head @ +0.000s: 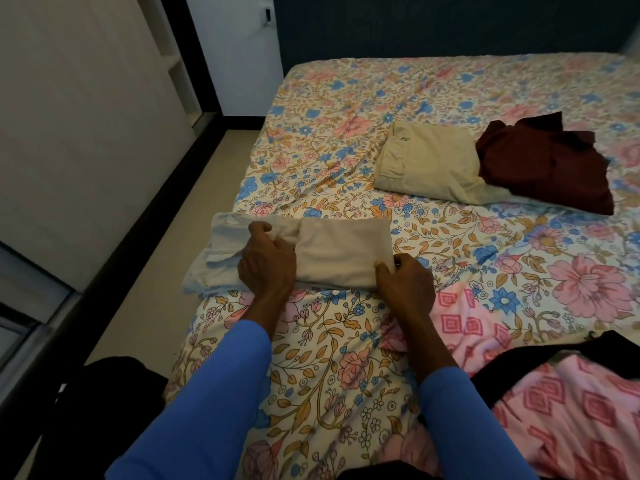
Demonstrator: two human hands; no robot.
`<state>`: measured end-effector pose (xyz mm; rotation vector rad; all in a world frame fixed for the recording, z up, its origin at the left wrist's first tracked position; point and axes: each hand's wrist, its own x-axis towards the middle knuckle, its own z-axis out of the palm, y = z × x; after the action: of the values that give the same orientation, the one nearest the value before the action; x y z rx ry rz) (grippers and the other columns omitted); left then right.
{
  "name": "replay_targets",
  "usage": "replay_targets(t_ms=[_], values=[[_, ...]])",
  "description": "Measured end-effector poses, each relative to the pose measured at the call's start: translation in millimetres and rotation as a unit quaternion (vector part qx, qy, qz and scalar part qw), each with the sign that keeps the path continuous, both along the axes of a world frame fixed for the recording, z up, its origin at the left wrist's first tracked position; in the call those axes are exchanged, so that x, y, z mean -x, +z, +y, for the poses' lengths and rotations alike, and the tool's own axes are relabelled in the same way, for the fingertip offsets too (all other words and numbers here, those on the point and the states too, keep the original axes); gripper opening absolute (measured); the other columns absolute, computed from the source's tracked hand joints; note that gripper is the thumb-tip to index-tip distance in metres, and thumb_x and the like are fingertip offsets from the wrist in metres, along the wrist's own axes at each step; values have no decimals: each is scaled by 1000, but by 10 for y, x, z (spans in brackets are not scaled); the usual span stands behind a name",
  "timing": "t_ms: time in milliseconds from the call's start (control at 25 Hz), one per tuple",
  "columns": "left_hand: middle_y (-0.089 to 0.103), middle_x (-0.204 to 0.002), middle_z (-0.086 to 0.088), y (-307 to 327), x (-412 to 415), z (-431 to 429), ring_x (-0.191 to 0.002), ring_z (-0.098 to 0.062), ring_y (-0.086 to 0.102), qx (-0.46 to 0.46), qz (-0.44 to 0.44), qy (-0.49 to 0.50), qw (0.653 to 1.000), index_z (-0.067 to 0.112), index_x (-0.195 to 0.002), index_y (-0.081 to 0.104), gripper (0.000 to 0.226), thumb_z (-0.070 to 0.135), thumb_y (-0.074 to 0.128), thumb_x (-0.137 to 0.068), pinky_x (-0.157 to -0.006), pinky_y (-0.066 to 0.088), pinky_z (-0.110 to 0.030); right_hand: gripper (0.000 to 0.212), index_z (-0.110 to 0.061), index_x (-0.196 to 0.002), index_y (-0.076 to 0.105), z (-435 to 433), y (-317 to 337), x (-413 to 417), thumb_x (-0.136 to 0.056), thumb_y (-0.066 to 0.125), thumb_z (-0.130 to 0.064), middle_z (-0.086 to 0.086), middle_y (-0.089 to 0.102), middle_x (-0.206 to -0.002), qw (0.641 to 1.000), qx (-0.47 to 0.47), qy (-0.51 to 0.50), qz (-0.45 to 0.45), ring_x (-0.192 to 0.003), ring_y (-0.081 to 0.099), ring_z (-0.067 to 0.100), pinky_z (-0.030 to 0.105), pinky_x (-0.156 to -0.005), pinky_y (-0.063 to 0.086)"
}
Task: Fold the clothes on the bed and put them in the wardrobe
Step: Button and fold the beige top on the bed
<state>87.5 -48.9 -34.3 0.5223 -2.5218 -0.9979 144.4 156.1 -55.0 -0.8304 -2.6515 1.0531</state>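
A pale beige garment (337, 249) lies partly folded near the left edge of the floral bed (346, 98). Its light grey end (221, 244) sticks out to the left. My left hand (266, 261) grips the cloth at the fold's left side, fingers curled over a bunched part. My right hand (405, 275) pinches the fold's near right corner. Farther back lie folded tan trousers (429, 161) and a crumpled maroon shirt (547, 164). The pale wardrobe door (86, 116) stands at the left.
A pink patterned garment (485, 334) and a black cloth (554, 358) lie at the near right of the bed. A strip of floor (180, 237) runs between bed and wardrobe. A dark object (104, 393) sits at the near left.
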Motion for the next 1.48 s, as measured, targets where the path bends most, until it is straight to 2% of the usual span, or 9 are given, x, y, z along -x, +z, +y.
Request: replay_targets(t_ms=[160,280,440,640,880,1240,1320,1400,1480], values=[[65,-99,1,1,-93,150,-88,-16,61,152,100,-246,952,21,-119,60,26,37,61,-98,-77,52,-34,58,-17,-121,68,-59,6,35,-87,59,-63,2,72,-107,999,28,-9,-29,-95,67,26,46,-83,58],[62,-109,2,-78,-285,45,-94,-12,56,111,33,-379,918,23,-124,59,36,46,59,-97,-81,52,-35,49,-14,-135,63,-35,151,47,-92,72,-36,2,71,-115,974,226,-3,27,-87,73,22,44,-72,64],[62,-117,2,-67,-325,-605,-107,-20,56,75,92,-176,977,28,-113,65,28,47,63,-93,-92,46,-45,42,-13,-133,66,-360,518,81,-91,73,-14,-6,71,-111,927,346,-11,142,-102,69,18,42,-90,60],[51,-143,-7,-41,-77,-1648,-130,-31,49,-78,-95,-25,992,29,-133,55,52,57,66,-90,-106,41,-53,31,-23,-121,75,-1443,849,273,-91,71,-24,-11,72,-94,944,249,57,208,-88,69,7,33,-81,59],[70,-111,-11,-199,-2,-1874,-93,-25,68,-522,-116,13,845,21,-104,66,29,49,57,-101,-81,59,-42,31,-20,-119,76,-2839,531,570,-90,69,-27,7,73,-109,957,90,242,136,-96,70,20,33,-91,56],[74,-99,-12,-257,296,-1828,-93,-29,71,-599,-119,52,790,13,-92,71,46,50,47,-105,-84,60,-43,24,-20,-113,75,-3006,225,476,-91,69,-25,-3,73,-106,938,38,280,199,-98,65,10,39,-87,57],[72,-116,-9,-264,261,-1821,-101,-26,68,-531,-113,41,839,15,-107,70,39,50,52,-103,-91,55,-43,34,-24,-122,68,-2833,237,500,-92,66,-40,-4,65,-118,969,-2,86,230,-110,56,12,41,-95,51],[61,-133,-3,-231,150,-1779,-118,-24,57,-267,-75,27,960,24,-124,61,36,50,54,-100,-103,42,-45,65,-23,-140,53,-2499,201,578,-84,70,-53,4,55,-134,989,35,-104,104,-123,51,23,48,-102,48],[58,-135,5,-164,7,-1721,-125,-20,52,-28,49,-18,998,31,-124,59,34,52,52,-98,-110,33,-50,82,-16,-137,55,-2250,162,685,-71,76,-59,10,62,-131,984,152,-92,-25,-113,62,29,52,-94,56]])
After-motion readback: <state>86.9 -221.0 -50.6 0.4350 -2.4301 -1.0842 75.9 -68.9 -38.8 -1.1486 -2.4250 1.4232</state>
